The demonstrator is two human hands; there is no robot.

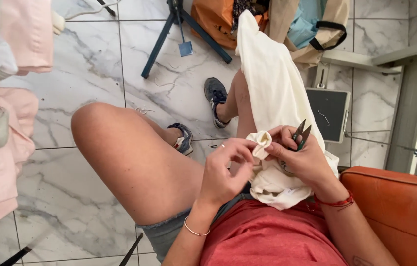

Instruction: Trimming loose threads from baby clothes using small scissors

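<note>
In the head view, the person sits and looks down at the own lap. The left hand is closed in a pinch: the thumb and the first fingers hold a small folded corner of the cream cloth, just in front of the body. The right hand touches the same corner with its fingertips from the other side, so the two hands meet at the fold. This right hand is also curled around a pair of small thread snips, which lie in the palm; the dark blades point up and away, and they stand a little apart at the tips. The snips do not touch the fold.

The cream cloth lies over the right thigh and hangs down over the knee toward the floor, while its near end is bunched on the lap against the red shirt.

The right forearm is beside an orange cushion. Under the legs is a white marble floor. A dark foot pedal rests on it near the right leg, and pink garments hang at the left edge.
</note>
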